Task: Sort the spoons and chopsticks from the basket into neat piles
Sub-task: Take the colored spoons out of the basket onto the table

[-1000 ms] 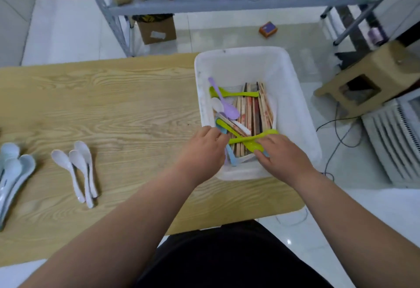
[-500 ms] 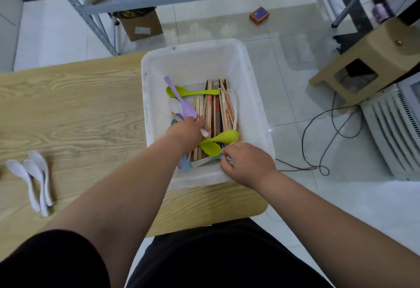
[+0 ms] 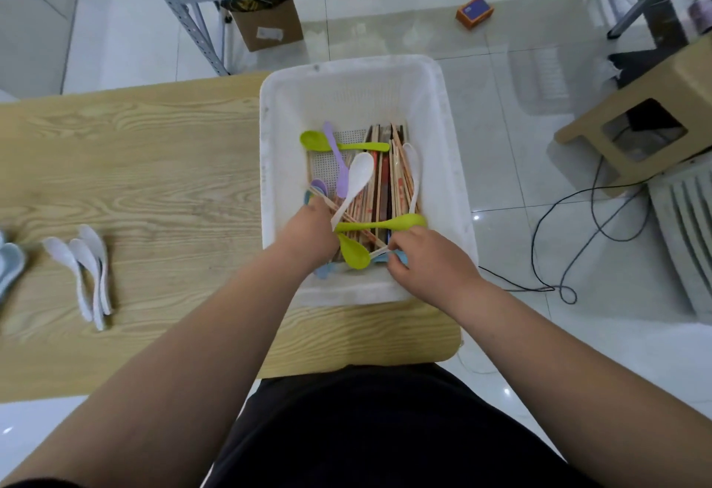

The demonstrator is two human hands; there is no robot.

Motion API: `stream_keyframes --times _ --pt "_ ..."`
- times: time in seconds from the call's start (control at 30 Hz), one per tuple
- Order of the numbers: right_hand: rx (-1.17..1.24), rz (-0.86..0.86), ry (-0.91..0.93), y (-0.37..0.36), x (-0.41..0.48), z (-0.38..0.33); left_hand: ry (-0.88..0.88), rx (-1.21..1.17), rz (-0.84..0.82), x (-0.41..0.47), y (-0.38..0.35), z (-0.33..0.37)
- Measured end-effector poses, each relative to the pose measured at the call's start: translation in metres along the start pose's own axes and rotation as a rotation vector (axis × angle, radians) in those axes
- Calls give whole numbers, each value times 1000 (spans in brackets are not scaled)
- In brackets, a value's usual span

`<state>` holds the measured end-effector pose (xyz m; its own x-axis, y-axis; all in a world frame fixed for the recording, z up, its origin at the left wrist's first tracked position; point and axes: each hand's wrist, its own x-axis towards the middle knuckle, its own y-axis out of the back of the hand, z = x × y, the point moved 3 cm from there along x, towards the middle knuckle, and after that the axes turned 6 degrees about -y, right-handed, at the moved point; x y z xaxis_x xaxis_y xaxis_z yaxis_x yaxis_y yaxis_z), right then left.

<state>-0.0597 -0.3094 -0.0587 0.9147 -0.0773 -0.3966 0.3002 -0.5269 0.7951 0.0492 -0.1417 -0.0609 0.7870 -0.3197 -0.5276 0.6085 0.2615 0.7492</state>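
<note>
left hand (image 3: 308,233) and right hand (image 3: 427,260) are bare, the forearms (image 3: 215,352) uncovered along all that shows. black clothing (image 3: 385,430) — plain, matte fabric — covers torso and lap. a sliver of black sleeve (image 3: 34,483) edges the bottom left corner.

A light wood-grain desk (image 3: 162,164) carries a white plastic basket (image 3: 270,179) at its right end, three white spoons (image 3: 90,268) lying close together toward its left, and pale blue spoons (image 3: 9,268) at the left edge.
</note>
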Motion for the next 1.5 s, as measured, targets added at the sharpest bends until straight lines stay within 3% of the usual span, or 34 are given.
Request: stream_keyframes --times 0.17,0.37,0.63,0.8,1.03,1.2,1.4,1.5 --pt "-125 69 54 18 23 -3 46 -194 -61 -13 -5 -13" --pt "-671 -52 55 35 67 -17 192 -717 8 -26 -10 -18" --pt "-929 -153 109 30 93 -9 272 -1045 -28 -36 -11 -17" --pt "-811 -88 232 40 90 -11 320 -1119 -28 -41 -5 -21" --pt "-127 211 436 56 57 -28 293 -1347 -152 -50 0 -12" --pt "14 261 622 28 30 -61 196 -1329 -261 -61 1 -4" --pt "151 248 451 8 25 -62 191 -1263 -114 -68 1 -27" --pt "106 -24 244 1 32 -51 215 -1238 -36 -68 7 -41"
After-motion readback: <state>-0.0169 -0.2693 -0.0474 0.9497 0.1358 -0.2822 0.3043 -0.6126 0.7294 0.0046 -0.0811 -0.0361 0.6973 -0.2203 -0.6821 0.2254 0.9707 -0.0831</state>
